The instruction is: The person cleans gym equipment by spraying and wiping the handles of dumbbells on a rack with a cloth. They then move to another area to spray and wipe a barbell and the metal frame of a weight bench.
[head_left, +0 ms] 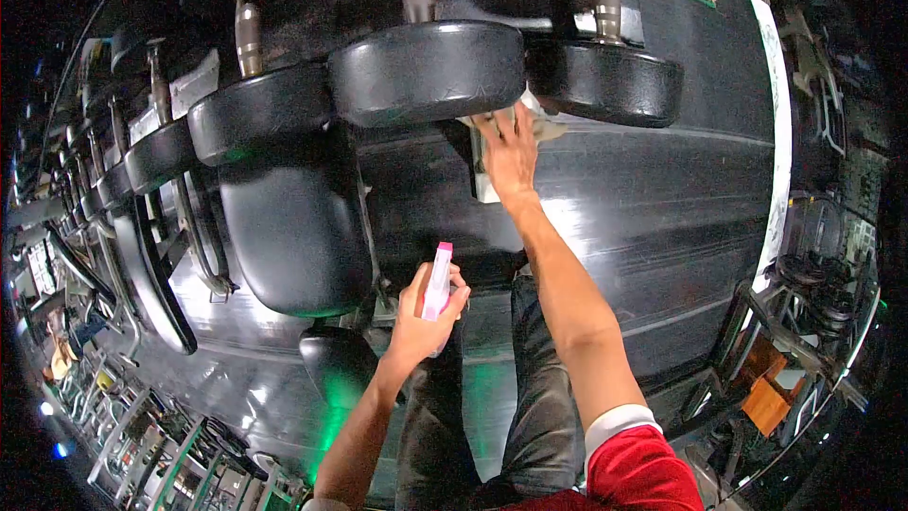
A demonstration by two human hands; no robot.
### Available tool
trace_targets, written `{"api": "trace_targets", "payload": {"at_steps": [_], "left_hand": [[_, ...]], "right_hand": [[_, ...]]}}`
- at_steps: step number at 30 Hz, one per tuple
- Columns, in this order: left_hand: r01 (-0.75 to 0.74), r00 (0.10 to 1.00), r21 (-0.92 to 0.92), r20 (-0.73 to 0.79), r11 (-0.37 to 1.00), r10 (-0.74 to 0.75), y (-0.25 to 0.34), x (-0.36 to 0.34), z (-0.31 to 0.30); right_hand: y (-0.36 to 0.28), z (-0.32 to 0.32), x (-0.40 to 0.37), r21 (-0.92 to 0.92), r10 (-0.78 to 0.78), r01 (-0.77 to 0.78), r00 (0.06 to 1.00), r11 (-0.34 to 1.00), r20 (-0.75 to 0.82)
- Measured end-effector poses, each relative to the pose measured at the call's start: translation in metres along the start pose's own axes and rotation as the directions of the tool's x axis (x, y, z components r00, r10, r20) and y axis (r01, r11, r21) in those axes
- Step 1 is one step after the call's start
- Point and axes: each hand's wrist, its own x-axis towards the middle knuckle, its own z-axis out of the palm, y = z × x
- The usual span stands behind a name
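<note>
My left hand (pixel 426 314) is wrapped round a spray bottle with a pink and white trigger head (pixel 439 282), held upright over my legs. Most of the bottle is hidden by the hand. Reaching forward, my right hand (pixel 511 153) presses a pale cloth (pixel 549 127) with its fingers bent and somewhat apart, just below the row of dumbbells. The nearest black dumbbell head (pixel 427 74) overhangs the fingertips, and another dumbbell head (pixel 605 81) is to their right. Beneath the hand stands a whitish metal post (pixel 485 187).
More dumbbells (pixel 260 112) run along the rack to the left. A black padded bench (pixel 295 227) stands left of my hands. Gym machines (pixel 180 454) fill the lower left, and weight plates (pixel 804 270) hang at the right. The dark floor (pixel 653 218) is shiny.
</note>
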Motion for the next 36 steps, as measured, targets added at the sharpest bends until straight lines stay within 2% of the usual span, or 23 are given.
{"api": "trace_targets", "payload": {"at_steps": [3, 5, 7, 8, 9, 10, 11, 12, 14, 15, 16, 17, 18, 20, 22, 26, 28, 29, 30, 32, 33, 34, 36], "left_hand": [[-0.031, 0.999, -0.026, -0.023, 0.999, 0.031, 0.005, -0.007, 0.002], [-0.047, 0.998, -0.022, -0.037, 0.999, 0.047, 0.009, -0.014, 0.003], [-0.064, 0.996, 0.006, -0.062, 0.998, 0.064, 0.012, -0.023, -0.004], [-0.082, 0.995, 0.010, -0.062, 0.997, 0.083, 0.019, -0.027, -0.007], [-0.073, 0.995, 0.014, -0.065, 0.997, 0.073, 0.027, -0.035, -0.010], [-0.064, 0.996, 0.015, -0.068, 0.998, 0.065, 0.033, -0.044, -0.011], [-0.076, 0.993, -0.125, -0.095, 0.989, 0.064, 0.035, -0.052, -0.014], [-0.075, 0.989, -0.091, -0.135, 0.993, 0.062, 0.049, -0.061, -0.016], [-0.159, 0.968, -0.163, -0.222, 0.974, 0.121, 0.061, -0.077, -0.019], [-0.143, 0.966, -0.230, -0.243, 0.963, 0.086, 0.072, -0.087, -0.019], [-0.173, 0.962, -0.272, -0.255, 0.947, 0.102, 0.083, -0.097, -0.016], [-0.177, 0.962, -0.266, -0.250, 0.948, 0.109, 0.091, -0.106, -0.015], [-0.184, 0.963, -0.260, -0.242, 0.948, 0.121, 0.096, -0.114, -0.014], [-0.173, 0.978, -0.224, -0.152, 0.959, 0.141, 0.106, -0.132, -0.011], [-0.134, 0.991, -0.253, -0.063, 0.958, 0.122, 0.119, -0.149, -0.002], [-0.159, 0.980, -0.174, 0.094, 0.972, 0.177, 0.154, -0.180, 0.018], [-0.163, 0.970, -0.168, 0.152, 0.972, 0.189, 0.162, -0.190, 0.033], [-0.194, 0.965, -0.093, 0.162, 0.977, 0.207, 0.164, -0.191, 0.038], [-0.224, 0.960, -0.015, 0.172, 0.975, 0.223, 0.168, -0.194, 0.044], [-0.265, 0.930, -0.048, 0.250, 0.963, 0.269, 0.187, -0.201, 0.060], [-0.315, 0.907, 0.000, 0.295, 0.949, 0.301, 0.194, -0.205, 0.068], [-0.366, 0.880, 0.044, 0.341, 0.929, 0.331, 0.200, -0.207, 0.078], [-0.422, 0.829, -0.025, 0.393, 0.906, 0.397, 0.212, -0.213, 0.097]], "right_hand": [[-0.001, -0.015, -0.042, 0.041, -0.099, 0.093, 0.978, 0.995, 0.183], [0.011, -0.014, -0.094, 0.112, -0.103, 0.067, 0.928, 0.991, 0.357], [0.000, -0.043, -0.127, -0.016, 0.197, -0.236, 0.774, 0.972, 0.602], [0.008, -0.043, -0.159, 0.035, 0.336, -0.433, 0.744, 0.901, 0.578], [0.009, -0.050, -0.179, 0.062, 0.489, -0.658, 0.616, 0.751, 0.617], [0.009, -0.056, -0.201, 0.209, 0.592, -0.778, 0.597, 0.593, 0.541], [0.012, -0.057, -0.230, 0.194, 0.677, -0.840, 0.527, 0.507, 0.513], [0.011, -0.065, -0.250, 0.220, 0.677, -0.817, 0.567, 0.532, 0.470], [0.008, -0.093, -0.275, 0.273, 0.691, -0.894, 0.447, 0.354, 0.568], [-0.008, -0.119, -0.262, 0.323, 0.715, -0.875, 0.482, 0.362, 0.506], [-0.020, -0.149, -0.247, 0.258, 0.704, -0.862, 0.505, 0.436, 0.499], [-0.038, -0.182, -0.222, 0.280, 0.709, -0.867, 0.497, 0.411, 0.500], [-0.047, -0.203, -0.212, 0.304, 0.707, -0.846, 0.534, 0.439, 0.464], [-0.062, -0.239, -0.196, 0.421, 0.717, -0.850, 0.505, 0.317, 0.480], [-0.072, -0.271, -0.188, 0.435, 0.762, -0.870, 0.441, 0.232, 0.474], [-0.080, -0.314, -0.193, 0.539, 0.796, -0.816, 0.461, 0.207, 0.392], [-0.091, -0.352, -0.186, 0.560, 0.820, -0.827, 0.358, 0.057, 0.446], [-0.087, -0.353, -0.196, 0.653, 0.828, -0.757, 0.370, 0.005, 0.422], [-0.087, -0.363, -0.200, 0.676, 0.835, -0.737, 0.379, 0.012, 0.399], [-0.082, -0.381, -0.205, 0.803, 0.864, -0.557, 0.278, -0.211, 0.419], [-0.092, -0.409, -0.192, 0.844, 0.874, -0.467, 0.255, -0.262, 0.413], [-0.093, -0.428, -0.188, 0.861, 0.886, -0.443, 0.255, -0.249, 0.387], [-0.090, -0.458, -0.186, 0.912, 0.885, -0.187, 0.234, -0.365, 0.403]]}}
